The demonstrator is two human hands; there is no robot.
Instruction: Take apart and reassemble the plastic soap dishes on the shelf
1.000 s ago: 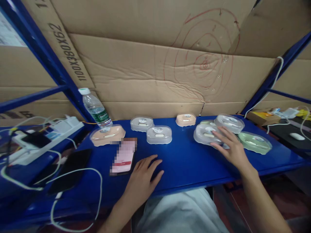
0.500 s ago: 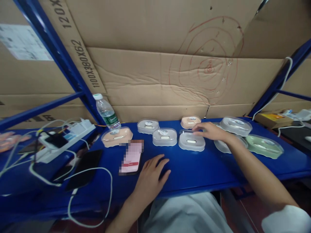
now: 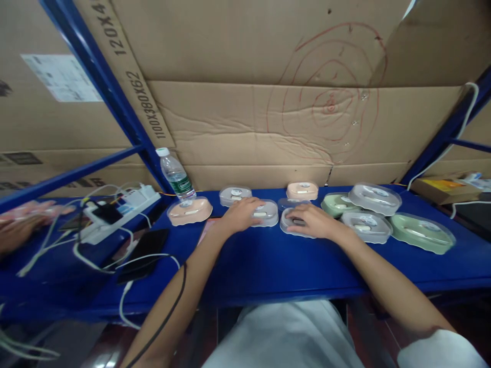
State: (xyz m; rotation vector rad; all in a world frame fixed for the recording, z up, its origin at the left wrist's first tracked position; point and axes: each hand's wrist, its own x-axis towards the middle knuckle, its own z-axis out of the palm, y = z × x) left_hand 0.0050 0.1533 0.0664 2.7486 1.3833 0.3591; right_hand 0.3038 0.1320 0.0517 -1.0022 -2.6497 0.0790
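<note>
Two small grey plastic boxes with clear lids stand side by side at the middle of the blue table. My left hand lies over the left part of one grey box, its fingers stretched across the lid. My right hand reaches over the other grey box, fingers bent around its top and hiding much of it. Behind these stand a third grey box and a peach box. Another peach box sits to the left. A phone is mostly covered by my left forearm.
Grey and green boxes cluster at the right, some overlapping. A water bottle stands at the back left. A power strip, cables and a dark phone lie left. Another person's hand shows at the far left.
My left hand has moved forward from the table onto a grey box. My right hand has come down and nearer over its box. Another person's hand has appeared at the left.
</note>
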